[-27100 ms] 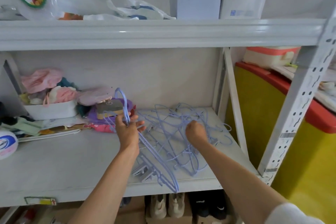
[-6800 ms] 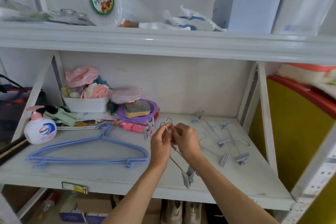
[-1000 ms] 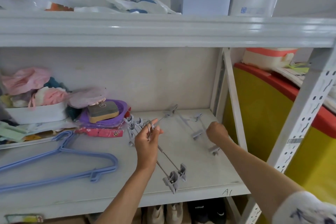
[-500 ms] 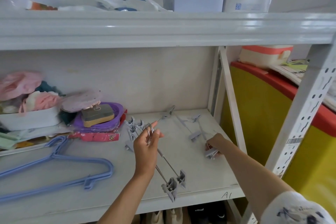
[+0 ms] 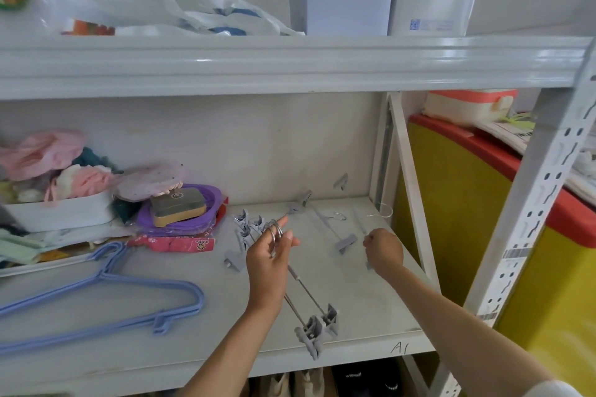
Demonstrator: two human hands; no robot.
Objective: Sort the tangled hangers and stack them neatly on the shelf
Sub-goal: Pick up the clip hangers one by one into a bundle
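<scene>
Gripping clip hangers (image 5: 311,322), left hand (image 5: 269,256); right hand (image 5: 383,250) fists another; blue hangers (image 5: 106,300) lie left.

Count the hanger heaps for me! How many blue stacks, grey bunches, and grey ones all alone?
Blue hanger stack: 1, flat on the shelf
Grey clip-hanger bunch: 1, in the left hand
Single grey hangers: 2, the loose grey hanger and the held grey hanger in the right hand
Total: 4

Purple tray (image 5: 193,222), white bin (image 5: 58,213), yellow container (image 5: 458,203) beside rack
</scene>
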